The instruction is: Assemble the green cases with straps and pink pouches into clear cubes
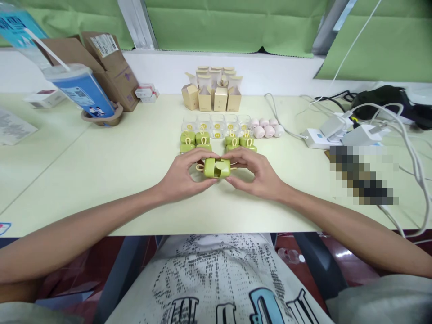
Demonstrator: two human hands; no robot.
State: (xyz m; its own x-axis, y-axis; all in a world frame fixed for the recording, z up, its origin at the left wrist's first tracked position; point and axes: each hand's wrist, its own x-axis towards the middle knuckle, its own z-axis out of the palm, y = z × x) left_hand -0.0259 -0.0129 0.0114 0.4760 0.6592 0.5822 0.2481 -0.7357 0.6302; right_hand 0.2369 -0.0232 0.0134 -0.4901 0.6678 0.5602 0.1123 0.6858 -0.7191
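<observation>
Above the table, my left hand and my right hand grip a small green plastic case from its two ends. Thumbs press its near side and fingertips its far side. A dark opening shows in the middle of the case, partly covered by a pale green flap. One yellowish cord loop sticks out at the left end, and a bit of cord shows at the right. Just beyond my hands stand two groups of similar green cases, each with a cord loop on top.
Behind the green cases are clear plastic boxes with yellow stickers and several pale pink rolls. Open kraft boxes stand by the wall. At left are a blue drink cup and a cardboard carton; at right, a power strip with cables.
</observation>
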